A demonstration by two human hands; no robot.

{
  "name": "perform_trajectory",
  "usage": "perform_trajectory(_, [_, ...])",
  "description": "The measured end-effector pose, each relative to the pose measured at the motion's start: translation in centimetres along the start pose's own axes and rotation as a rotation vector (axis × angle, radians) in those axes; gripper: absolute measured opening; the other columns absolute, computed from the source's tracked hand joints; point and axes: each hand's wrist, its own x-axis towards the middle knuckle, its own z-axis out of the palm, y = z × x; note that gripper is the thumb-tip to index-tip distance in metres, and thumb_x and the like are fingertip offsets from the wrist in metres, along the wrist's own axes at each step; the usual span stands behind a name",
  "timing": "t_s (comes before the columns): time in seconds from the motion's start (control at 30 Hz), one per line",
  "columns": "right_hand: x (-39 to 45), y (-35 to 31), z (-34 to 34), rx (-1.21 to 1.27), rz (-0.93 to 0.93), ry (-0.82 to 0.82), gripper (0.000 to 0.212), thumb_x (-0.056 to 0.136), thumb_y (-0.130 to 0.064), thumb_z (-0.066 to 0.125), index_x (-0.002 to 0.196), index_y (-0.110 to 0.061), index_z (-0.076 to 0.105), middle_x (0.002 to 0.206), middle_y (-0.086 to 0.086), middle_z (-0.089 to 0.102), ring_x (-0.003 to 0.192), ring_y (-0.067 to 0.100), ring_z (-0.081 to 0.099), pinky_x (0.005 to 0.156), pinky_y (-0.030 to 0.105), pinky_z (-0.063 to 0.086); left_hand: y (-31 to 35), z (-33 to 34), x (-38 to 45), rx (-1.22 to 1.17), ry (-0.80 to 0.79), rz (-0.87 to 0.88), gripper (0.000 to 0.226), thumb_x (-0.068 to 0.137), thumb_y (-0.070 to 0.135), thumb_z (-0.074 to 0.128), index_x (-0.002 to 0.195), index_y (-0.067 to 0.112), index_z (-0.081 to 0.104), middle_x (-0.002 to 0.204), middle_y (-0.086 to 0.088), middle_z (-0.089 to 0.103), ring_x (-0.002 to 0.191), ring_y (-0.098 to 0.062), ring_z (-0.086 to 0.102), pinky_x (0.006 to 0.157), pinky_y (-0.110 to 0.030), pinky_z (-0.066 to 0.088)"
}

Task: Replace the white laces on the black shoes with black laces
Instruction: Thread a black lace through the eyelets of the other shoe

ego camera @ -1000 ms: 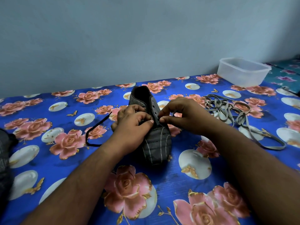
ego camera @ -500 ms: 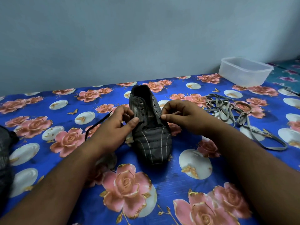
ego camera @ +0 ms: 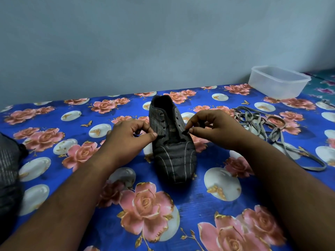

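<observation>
shoe (ego camera: 173, 142) mid-surface, toe toward the person | left hand (ego camera: 129, 136) and right hand (ego camera: 210, 129) each pinch a black lace (ego camera: 175, 142) end at the lowest eyelets | risk: uneven pull leaves lopsided ends, or a tip slips back out | white laces (ego camera: 268, 127) heaped right

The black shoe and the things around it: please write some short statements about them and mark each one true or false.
1. The black shoe stands on the flowered cloth with its toe toward the person. True.
2. The pale laces are threaded through the shoe's eyelets. False: they lie loose on the cloth, to the right of the shoe.
3. The left hand and the right hand are at opposite sides of the shoe, fingers pinched. True.
4. The clear plastic container holds the pale laces. False: nothing shows inside it, and it stands at the far right.
5. The upper eyelets of the shoe are unlaced. True.
</observation>
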Motion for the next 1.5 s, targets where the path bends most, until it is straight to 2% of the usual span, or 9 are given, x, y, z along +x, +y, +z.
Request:
perform_trajectory(0.2, [-0.1, -0.4, 0.4, 0.169, 0.106, -0.062, 0.013, 0.093, 0.002, 0.065, 0.091, -0.01, 0.066, 0.067, -0.021, 0.064, 0.058, -0.004, 0.055, 0.059, 0.01, 0.039, -0.5, 0.6, 0.1, -0.184, -0.106, 0.054, 0.009, 0.099, 0.021, 0.064, 0.09, 0.02, 0.066, 0.082, 0.006, 0.068, 0.075, -0.016, 0.06, 0.078, -0.04, 0.051])
perform_trajectory(0.37, [0.0, -0.2, 0.1, 0.361, 0.171, -0.043, 0.009, 0.091, -0.015, 0.073, 0.098, -0.01, 0.07, 0.08, 0.007, 0.066, 0.075, 0.024, 0.049, 0.069, 0.043, 0.036, 0.0, 0.6, 0.0, -0.273, -0.1, 0.026, 0.008, 0.096, 0.022, 0.068, 0.092, 0.015, 0.068, 0.081, -0.012, 0.068, 0.071, -0.012, 0.057, 0.069, -0.028, 0.047])
perform_trajectory(0.5, [-0.1, 0.0, -0.1, 0.25, 0.165, -0.038, 0.032, 0.08, -0.039, 0.076, 0.097, -0.012, 0.077, 0.096, 0.023, 0.072, 0.081, 0.014, 0.061, 0.076, 0.028, 0.046, 0.1, 0.4, -0.2, -0.195, -0.075, 0.021, 0.019, 0.091, 0.032, 0.073, 0.084, 0.015, 0.07, 0.058, 0.003, 0.056, 0.058, -0.005, 0.045, 0.057, -0.018, 0.038])
perform_trajectory(0.73, [-0.1, 0.0, -0.8, 0.147, 0.141, -0.005, 0.011, 0.092, -0.016, 0.073, 0.091, -0.005, 0.075, 0.066, -0.016, 0.067, 0.059, -0.005, 0.055, 0.061, 0.01, 0.041, -0.2, -0.1, 0.1, -0.083, -0.059, 0.071, 0.018, 0.091, 0.028, 0.073, 0.078, 0.016, 0.072, 0.054, 0.012, 0.05, 0.053, -0.002, 0.04, 0.053, -0.015, 0.033])
perform_trajectory(0.87, [-0.1, 0.0, -0.8, 0.158, 0.161, -0.004, 0.016, 0.094, -0.016, 0.07, 0.093, 0.0, 0.072, 0.057, -0.017, 0.061, 0.051, -0.003, 0.049, 0.055, 0.012, 0.039, -0.9, -0.7, 0.3, -0.117, -0.15, 0.053, 0.02, 0.092, 0.036, 0.073, 0.083, 0.019, 0.074, 0.078, -0.006, 0.07, 0.072, -0.009, 0.054, 0.071, -0.036, 0.047])
perform_trajectory(0.97, [0.0, 0.2, -0.4, 0.197, 0.185, -0.001, 0.02, 0.097, -0.016, 0.066, 0.095, 0.004, 0.067, 0.053, -0.018, 0.054, 0.049, -0.001, 0.044, 0.051, 0.011, 0.035, -0.7, -0.4, 0.1, -0.182, -0.183, 0.066, 0.021, 0.095, 0.031, 0.068, 0.088, 0.012, 0.073, 0.089, -0.012, 0.071, 0.077, -0.008, 0.056, 0.075, -0.029, 0.046])
perform_trajectory(1.13, [0.0, -0.3, -0.1, 0.215, 0.194, -0.027, 0.02, 0.099, -0.012, 0.063, 0.099, 0.008, 0.066, 0.082, 0.009, 0.069, 0.053, -0.003, 0.051, 0.054, 0.008, 0.037, -1.0, 0.1, 0.3, -0.219, -0.17, 0.049, 0.021, 0.098, 0.026, 0.064, 0.091, 0.008, 0.069, 0.092, -0.022, 0.068, 0.079, -0.018, 0.057, 0.077, -0.037, 0.049])
perform_trajectory(1.37, [0.0, -0.3, -0.7, 0.161, 0.241, -0.027, 0.018, 0.097, -0.016, 0.067, 0.094, 0.002, 0.069, 0.078, 0.01, 0.072, 0.051, 0.001, 0.055, 0.052, 0.019, 0.041, -0.9, -0.3, 0.5, -0.071, -0.189, 0.124, 0.016, 0.097, 0.025, 0.064, 0.085, 0.016, 0.07, 0.083, 0.006, 0.071, 0.077, 0.0, 0.058, 0.074, -0.015, 0.043])
perform_trajectory(1.5, [-0.1, 0.0, -1.0, 0.19, 0.291, -0.058, 0.034, 0.089, -0.044, 0.072, 0.087, -0.01, 0.073, 0.063, 0.012, 0.061, 0.056, 0.022, 0.052, 0.06, 0.036, 0.041, -1.0, 0.2, 0.3, -0.062, -0.098, 0.123, 0.017, 0.091, 0.039, 0.067, 0.087, 0.023, 0.068, 0.087, 0.015, 0.067, 0.082, -0.002, 0.058, 0.073, -0.015, 0.041])
